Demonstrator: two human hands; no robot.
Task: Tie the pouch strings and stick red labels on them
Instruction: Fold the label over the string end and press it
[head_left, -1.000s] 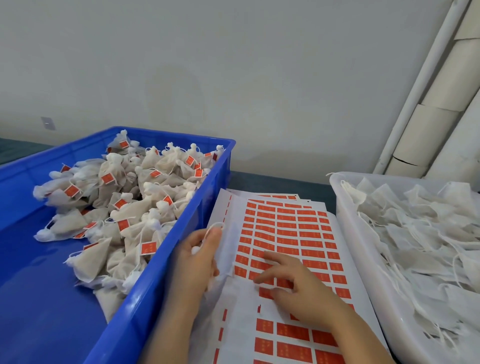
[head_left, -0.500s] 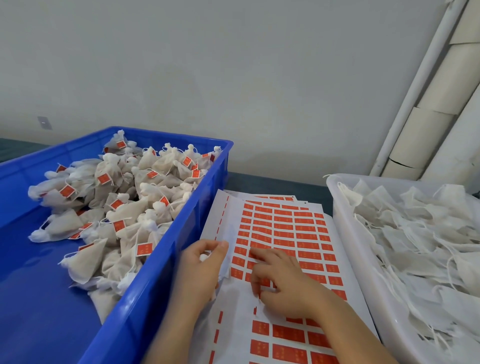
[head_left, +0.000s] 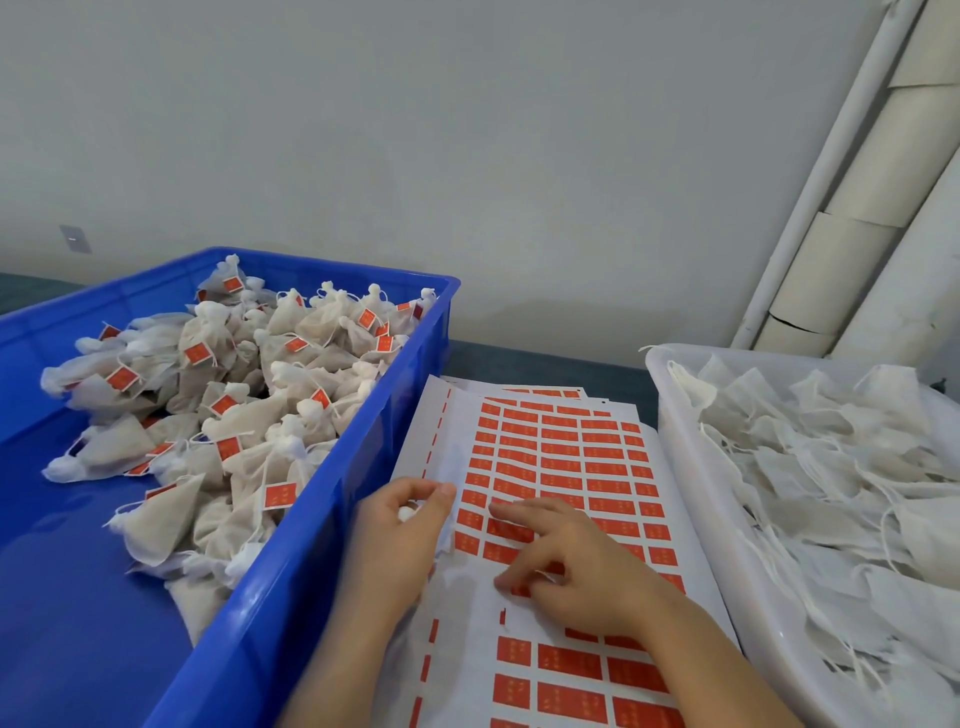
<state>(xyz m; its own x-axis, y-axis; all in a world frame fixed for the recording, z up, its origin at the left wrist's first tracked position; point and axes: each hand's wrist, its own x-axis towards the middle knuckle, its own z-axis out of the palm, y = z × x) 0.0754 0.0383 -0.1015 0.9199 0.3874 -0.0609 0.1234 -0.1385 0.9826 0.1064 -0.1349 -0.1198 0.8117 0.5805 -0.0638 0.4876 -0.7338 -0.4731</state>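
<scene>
Left of the left hand (head_left: 400, 545), the blue bin (head_left: 322, 519) holds many tied pouches (head_left: 249, 415) with red labels. The left hand pinches a pouch string (head_left: 408, 514). The right hand (head_left: 571, 571) lies open, with its fingers on the label sheet (head_left: 571, 457). Right of it, lots of untied pouches (head_left: 831, 493) wait in the white bin (head_left: 706, 519).

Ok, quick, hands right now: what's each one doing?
Left hand: closed, pinching a white pouch.
Right hand: open, fingertips pressing the red label sheet; holds nothing visible.
</scene>
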